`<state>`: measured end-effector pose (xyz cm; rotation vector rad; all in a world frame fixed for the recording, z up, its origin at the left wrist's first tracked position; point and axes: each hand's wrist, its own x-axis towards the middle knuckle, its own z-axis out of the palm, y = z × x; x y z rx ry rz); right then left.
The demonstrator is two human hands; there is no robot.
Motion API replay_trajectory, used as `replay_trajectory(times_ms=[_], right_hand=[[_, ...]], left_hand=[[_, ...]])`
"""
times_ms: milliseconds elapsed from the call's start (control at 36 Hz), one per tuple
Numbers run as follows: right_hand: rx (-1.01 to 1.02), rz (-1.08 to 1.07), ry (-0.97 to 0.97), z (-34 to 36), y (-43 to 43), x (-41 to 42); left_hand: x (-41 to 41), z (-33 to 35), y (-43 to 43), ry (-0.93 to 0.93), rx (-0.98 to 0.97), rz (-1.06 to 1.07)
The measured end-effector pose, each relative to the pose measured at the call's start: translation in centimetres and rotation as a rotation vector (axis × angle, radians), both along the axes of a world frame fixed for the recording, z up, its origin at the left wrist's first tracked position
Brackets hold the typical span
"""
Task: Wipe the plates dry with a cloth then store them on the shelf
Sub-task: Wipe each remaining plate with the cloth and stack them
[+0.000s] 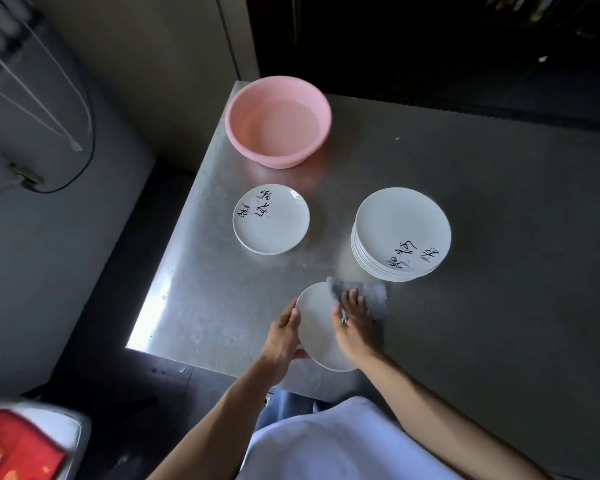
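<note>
A white plate is held tilted over the near part of the steel table. My left hand grips its left rim. My right hand presses a grey cloth flat against the plate's face, and the cloth hangs past the plate's right side. A stack of several white plates with black brush writing stands to the right, just beyond the cloth. One single plate with the same writing lies flat to the left of the stack.
A pink basin holding water stands at the far left corner of the steel table. The table's left edge drops to a dark floor. A red and white object sits at the lower left. Beyond the table is darkness.
</note>
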<state>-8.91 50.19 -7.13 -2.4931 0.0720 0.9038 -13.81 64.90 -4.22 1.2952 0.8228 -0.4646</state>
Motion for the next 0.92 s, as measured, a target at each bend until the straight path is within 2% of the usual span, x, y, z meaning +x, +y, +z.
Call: replay_trajectory(times_ms=[56, 139, 194, 250, 306, 361, 417, 472, 528, 556, 639, 778, 806, 833, 917], right_hand=[[0.093, 0.01, 0.034, 0.3, 0.8, -0.6], [0.453, 0.132, 0.004, 0.1, 1.8, -2.3], [0.548, 0.14, 0.028, -0.2, 1.5, -2.4], [0.456, 0.128, 0.008, -0.2, 1.3, -1.6], [0.165, 0.105, -0.015, -0.4, 0.9, -0.8], [0.019, -0.026, 0.009, 0.5, 1.0, -0.1], [0.121, -0.132, 0.039, 1.1, 1.4, -0.1], [0.363, -0.152, 0.042, 1.3, 1.9, -0.8], [0.637, -0.063, 0.024, 2.0, 2.2, -1.5], [0.691, 0.036, 0.017, 2.1, 2.3, -1.8], [0.587, 0.202, -0.006, 0.8, 2.0, -1.5], [0.052, -0.016, 0.007, -0.4, 1.3, 0.3], [0.028, -0.031, 0.034, -0.4, 1.4, 0.1], [0.077, -0.012, 0.043, -0.3, 1.6, -0.2], [0.448, 0.119, -0.006, 0.1, 2.0, -1.3]], left_hand=[[-0.1, -0.2, -0.1, -0.022, 0.012, -0.025], [0.0, -0.4, -0.2, -0.018, 0.04, -0.057], [0.0, -0.5, 0.0, -0.019, 0.056, -0.077], [-0.1, -0.5, 0.3, -0.048, 0.086, -0.052], [-0.2, -0.4, 0.3, -0.073, 0.087, 0.032], [-0.3, -0.8, 0.1, -0.071, 0.067, 0.136], [0.0, -0.7, 0.1, -0.046, 0.09, 0.202], [0.3, -0.6, 0.1, -0.031, 0.102, 0.21], [0.4, -0.1, 0.0, -0.062, 0.094, 0.175], [0.3, 0.4, 0.0, -0.085, 0.085, 0.143], [-0.5, 0.4, 0.2, -0.139, 0.003, 0.113], [-1.1, -0.2, 0.4, -0.119, -0.052, -0.002], [-1.1, -0.1, 0.3, -0.127, -0.07, -0.02], [-1.0, 0.1, 0.2, -0.134, -0.076, -0.039], [-0.6, 0.5, -0.1, -0.128, -0.07, -0.039]])
